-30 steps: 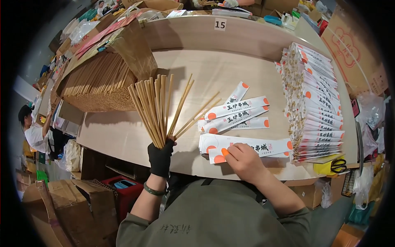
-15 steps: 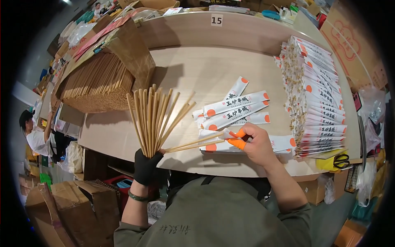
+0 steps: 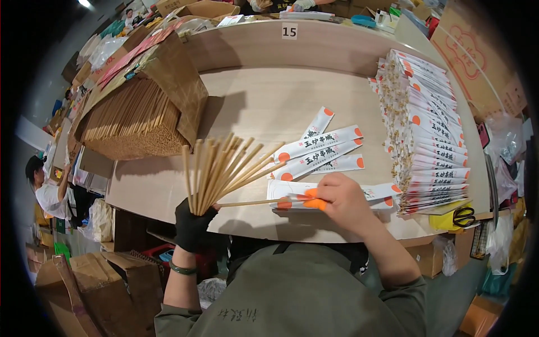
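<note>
Chopsticks: A wooden bunch [image 3: 227,171] fans upward at eight o'clock on the desk, taking the desk as a clock face with the worker seated at six.
Paper sleeve: Blurred white and red, the small wrapper [image 3: 297,197] sits near six o'clock, meeting a lone slender length of wood that juts from the bunch; from where I stand, I cannot tell whether the tip is inside.
Left hand: In a black glove [image 3: 193,226], fingers closed firmly around the bunch's lower ends; a dark green bangle [image 3: 183,270] circles the wrist.
Right hand: At five o'clock [image 3: 341,202], thumb and forefinger in orange covers [image 3: 316,204] pinch the wrapper.
Flat stack: White sleeves [image 3: 281,187] lie just beneath the right hand, partly hidden by it.
Loose packets: Several printed ones [image 3: 319,158] overlap at the desk's centre.
Tall pile: Filled packets [image 3: 435,132] rise at three o'clock.
Scissors: Black-handled [image 3: 464,217], at four o'clock beside a yellow object [image 3: 443,221].
Carton: Open cardboard [image 3: 182,78] at ten o'clock, packed with chopsticks.
Desk: Pale wood [image 3: 269,101], its raised back panel at twelve; beyond it, a co-worker's gloved hands [image 3: 304,5].
</note>
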`<state>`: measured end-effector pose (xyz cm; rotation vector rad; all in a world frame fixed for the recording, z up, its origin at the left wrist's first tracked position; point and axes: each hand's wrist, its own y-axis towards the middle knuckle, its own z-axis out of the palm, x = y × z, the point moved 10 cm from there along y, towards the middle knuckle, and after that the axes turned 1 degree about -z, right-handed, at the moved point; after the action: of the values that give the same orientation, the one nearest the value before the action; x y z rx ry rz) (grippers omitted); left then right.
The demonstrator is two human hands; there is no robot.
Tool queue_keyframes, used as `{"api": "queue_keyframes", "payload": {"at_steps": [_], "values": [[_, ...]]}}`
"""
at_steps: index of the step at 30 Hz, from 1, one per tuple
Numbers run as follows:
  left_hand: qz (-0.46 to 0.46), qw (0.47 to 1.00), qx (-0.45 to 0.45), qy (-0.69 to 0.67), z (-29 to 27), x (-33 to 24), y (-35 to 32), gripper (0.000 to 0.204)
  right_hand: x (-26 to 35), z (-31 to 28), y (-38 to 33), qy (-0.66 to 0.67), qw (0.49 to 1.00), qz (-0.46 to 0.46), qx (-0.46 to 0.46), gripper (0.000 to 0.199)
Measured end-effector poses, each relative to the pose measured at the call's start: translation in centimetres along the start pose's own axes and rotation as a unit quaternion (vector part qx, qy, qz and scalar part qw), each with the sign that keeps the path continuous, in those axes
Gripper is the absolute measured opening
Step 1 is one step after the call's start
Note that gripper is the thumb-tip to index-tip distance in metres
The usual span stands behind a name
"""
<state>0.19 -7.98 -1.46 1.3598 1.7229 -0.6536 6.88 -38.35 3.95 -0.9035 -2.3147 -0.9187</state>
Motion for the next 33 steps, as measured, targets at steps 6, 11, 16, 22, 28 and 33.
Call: {"api": "queue_keyframes", "payload": {"at_steps": [6,11,16,22,28,33], "values": [[-0.029,0.914,0.064,-0.399,10.9,-4.2,1.3,0.021,6.3,5.3,3.0,-0.183,0.966,-0.177,0.04,0.021],[-0.148,0.96,-0.009,-0.236,7.0,1.2,1.7,0.018,3.9,2.5,0.6,-0.192,0.971,-0.142,-0.008,0.029],[-0.185,0.965,-0.068,-0.171,5.9,3.3,0.3,0.027,3.3,5.0,-2.7,-0.197,0.965,-0.17,0.028,0.027],[-0.169,0.957,-0.057,-0.229,4.7,3.4,-0.3,0.015,1.7,2.8,-2.0,-0.059,0.994,-0.082,-0.037,0.017],[-0.156,0.95,-0.023,-0.268,4.0,3.2,-0.8,0.013,-3.0,2.3,-0.9,0.116,0.982,0.145,-0.023,0.017],[-0.185,0.947,0.048,-0.259,3.5,4.0,-1.8,0.017,-4.6,0.5,-0.1,0.242,0.939,0.242,-0.044,0.019]]}}
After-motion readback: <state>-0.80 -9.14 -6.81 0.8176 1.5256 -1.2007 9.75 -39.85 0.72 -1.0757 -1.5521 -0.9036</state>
